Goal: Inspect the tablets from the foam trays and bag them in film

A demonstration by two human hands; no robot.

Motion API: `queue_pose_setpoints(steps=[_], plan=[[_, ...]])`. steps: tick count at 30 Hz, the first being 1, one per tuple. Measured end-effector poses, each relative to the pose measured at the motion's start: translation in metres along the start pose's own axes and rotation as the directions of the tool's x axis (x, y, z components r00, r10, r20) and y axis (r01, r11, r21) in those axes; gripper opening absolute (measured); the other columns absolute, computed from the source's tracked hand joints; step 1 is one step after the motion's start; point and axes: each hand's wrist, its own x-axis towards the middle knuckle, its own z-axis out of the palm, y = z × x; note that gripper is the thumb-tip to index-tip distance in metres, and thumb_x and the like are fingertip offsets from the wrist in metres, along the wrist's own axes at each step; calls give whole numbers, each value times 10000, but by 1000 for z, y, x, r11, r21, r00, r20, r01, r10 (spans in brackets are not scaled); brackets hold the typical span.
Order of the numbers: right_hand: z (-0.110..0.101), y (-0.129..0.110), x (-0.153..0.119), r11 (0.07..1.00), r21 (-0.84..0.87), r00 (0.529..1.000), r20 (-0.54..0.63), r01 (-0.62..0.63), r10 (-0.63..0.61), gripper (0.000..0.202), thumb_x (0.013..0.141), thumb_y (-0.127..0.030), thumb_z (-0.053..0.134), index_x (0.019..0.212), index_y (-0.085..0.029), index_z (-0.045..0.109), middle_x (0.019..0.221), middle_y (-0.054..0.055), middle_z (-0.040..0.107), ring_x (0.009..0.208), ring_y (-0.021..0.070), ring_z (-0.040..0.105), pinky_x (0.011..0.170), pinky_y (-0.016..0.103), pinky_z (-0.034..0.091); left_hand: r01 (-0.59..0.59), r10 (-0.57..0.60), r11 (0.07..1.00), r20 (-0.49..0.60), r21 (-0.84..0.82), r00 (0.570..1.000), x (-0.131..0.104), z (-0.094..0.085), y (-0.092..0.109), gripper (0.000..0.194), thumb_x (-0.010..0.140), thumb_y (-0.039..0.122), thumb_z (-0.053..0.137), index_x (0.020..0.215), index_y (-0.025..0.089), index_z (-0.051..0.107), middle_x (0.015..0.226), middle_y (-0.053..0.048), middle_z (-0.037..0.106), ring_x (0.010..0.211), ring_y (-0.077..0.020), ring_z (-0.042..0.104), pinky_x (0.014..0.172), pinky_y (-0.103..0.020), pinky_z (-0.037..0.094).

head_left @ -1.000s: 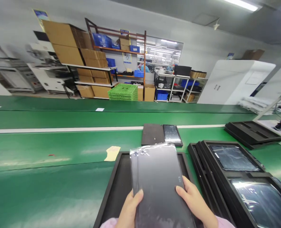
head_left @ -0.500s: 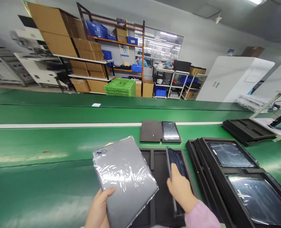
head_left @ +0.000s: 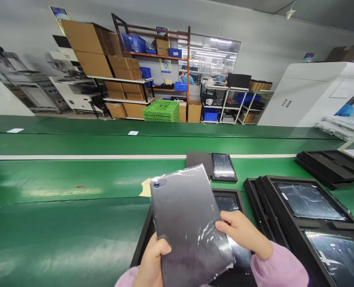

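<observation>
A grey tablet in clear plastic film (head_left: 188,223) is tilted in front of me, its back with the camera towards me. My left hand (head_left: 154,255) grips its lower left edge, thumb on the back. My right hand (head_left: 239,229) pinches its right edge between thumb and fingers. Beneath lies a black foam tray (head_left: 143,239), mostly covered by the tablet. Another tablet (head_left: 227,202) lies screen up in the tray's right compartment, partly hidden by the held one and my right hand. A pale yellow paper piece (head_left: 146,188) shows behind the held tablet's upper left corner.
To the right, stacked black trays (head_left: 296,223) hold tablets screen up. Farther back are a small tray with a tablet (head_left: 224,166) and more black trays (head_left: 335,165). The green work surface (head_left: 60,235) stretches left. Shelves, cartons and green crates (head_left: 161,111) stand beyond it.
My right hand has let go of the other tablet, which now lies in the tray, and has taken the held tablet's right edge. The held tablet has moved right. The view has shifted left.
</observation>
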Motion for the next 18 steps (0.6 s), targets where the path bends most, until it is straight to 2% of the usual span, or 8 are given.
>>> queue_pose_setpoints(steps=[4,5,7,9,12,15,16,18], plan=[[-3,-1,-6,964,-262,998,-45,-46,36,427,878,-370,394,523,-185,245,466,-42,305,460,110,321,489,260,178,-43,40,998,53,52,998,3,11,-8,248,413,81,512,638,177,550,506,32,544,466,-138,478,457,-253,383],[1,-5,-8,951,-307,998,-65,-36,17,412,879,-343,391,517,-187,274,464,-32,347,458,118,353,492,265,186,-64,58,996,85,66,995,3,14,-10,242,416,79,505,634,173,550,505,33,540,463,-128,466,458,-245,373],[14,-22,-12,953,-297,994,-73,60,-85,370,864,-280,414,508,-191,365,475,-6,437,460,135,415,489,268,215,-137,116,983,170,119,979,4,22,-16,232,421,74,488,624,160,560,509,33,530,466,-109,436,452,-225,342],[30,-44,-16,963,-175,975,-52,204,-216,336,856,-238,426,526,-194,472,506,10,509,482,144,470,484,260,273,-193,144,964,250,185,958,6,31,-22,226,420,67,476,609,143,574,516,27,526,480,-98,413,447,-214,316],[52,-73,-20,952,55,953,-17,303,-302,374,901,-247,340,615,-223,580,558,-2,561,566,142,535,515,242,357,-166,103,966,291,200,951,9,41,-33,243,407,69,456,603,136,583,518,26,531,487,-95,406,457,-211,315],[63,-84,-23,868,411,947,31,280,-320,386,904,-320,314,650,-254,597,529,-36,536,569,126,535,511,221,382,-92,57,983,216,157,975,11,40,-40,273,397,82,445,622,147,586,485,39,509,467,-97,412,454,-210,320],[64,-84,-24,834,486,946,44,261,-321,350,884,-353,363,637,-251,589,516,-43,523,553,123,526,498,215,382,-76,46,986,198,150,979,11,38,-41,282,399,82,445,633,150,587,484,41,508,463,-99,419,452,-210,322],[61,-78,-26,820,524,949,66,231,-309,314,830,-381,461,567,-228,540,488,-45,494,496,114,493,457,205,365,-81,57,990,193,119,979,12,33,-39,276,420,77,453,651,157,581,502,42,517,467,-98,431,454,-207,328]])
